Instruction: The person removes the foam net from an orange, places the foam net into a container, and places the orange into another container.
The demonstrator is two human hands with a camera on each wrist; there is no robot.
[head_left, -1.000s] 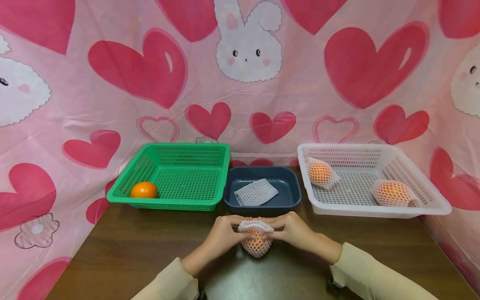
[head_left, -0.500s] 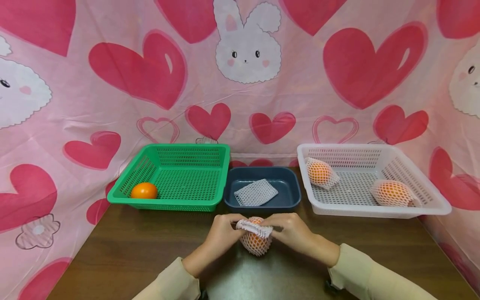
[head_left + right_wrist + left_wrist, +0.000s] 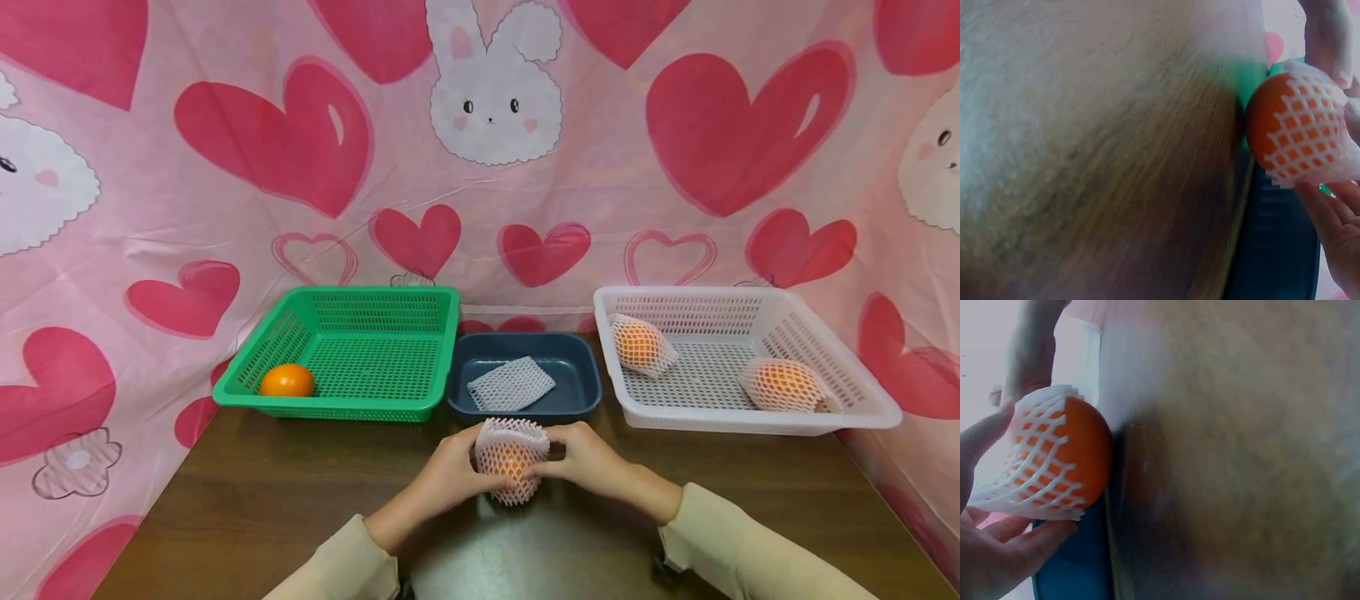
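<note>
White foam netting (image 3: 517,433) is fitted partway over an orange (image 3: 1091,450), gripped between the left hand (image 3: 452,468) and the right hand (image 3: 588,458). Just beyond them, a flat net (image 3: 512,385) is held in a blue tray (image 3: 577,371); past the left, a bare orange (image 3: 287,381) is held in a green basket (image 3: 371,362), and past the right, two netted oranges (image 3: 785,385) are held in a white basket (image 3: 708,375).
</note>
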